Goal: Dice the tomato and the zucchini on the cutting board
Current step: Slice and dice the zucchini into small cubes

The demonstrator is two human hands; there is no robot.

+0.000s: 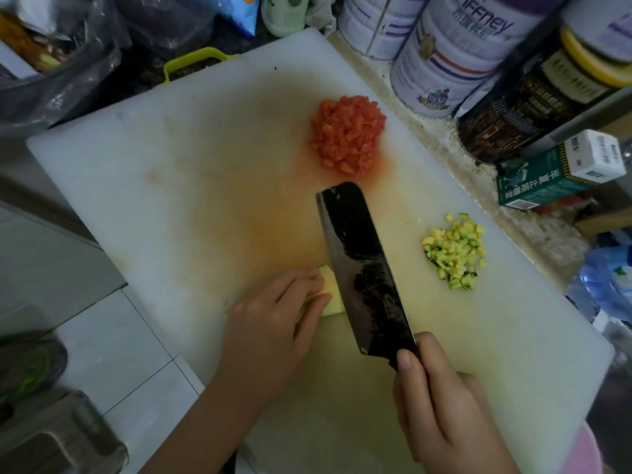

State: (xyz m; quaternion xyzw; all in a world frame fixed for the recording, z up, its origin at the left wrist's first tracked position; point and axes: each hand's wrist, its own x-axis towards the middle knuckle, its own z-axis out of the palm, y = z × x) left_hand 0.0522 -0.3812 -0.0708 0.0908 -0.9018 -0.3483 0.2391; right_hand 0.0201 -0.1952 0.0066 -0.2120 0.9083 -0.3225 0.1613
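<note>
While the tomato [347, 135] already lies as a finished red heap toward the far edge of the cutting board [136, 186], the zucchini is only partly done; a small pile of zucchini dice [455, 251] sits near the board's right edge, and the remaining zucchini piece [331, 285] rests toward the near edge, pale cut face up.
Left hand [273, 323]: laid flat over the piece, fingers pressing it to the board, tips just beside the blade.
Right hand [441, 401]: closed around the handle of the cleaver [362, 268], thumb up on the blade's heel; blade standing against the exposed end of the piece.
Step in hand, as judged: slicing the piece before cross-cutting into dice.
Advice: curl the left fingertips under so the knuckles guide the blade; keep slices even, matched to the existing dice; walk the left hand back after each cut; wet tomato juice stains the board's middle, so hold the piece firmly against sliding.
</note>
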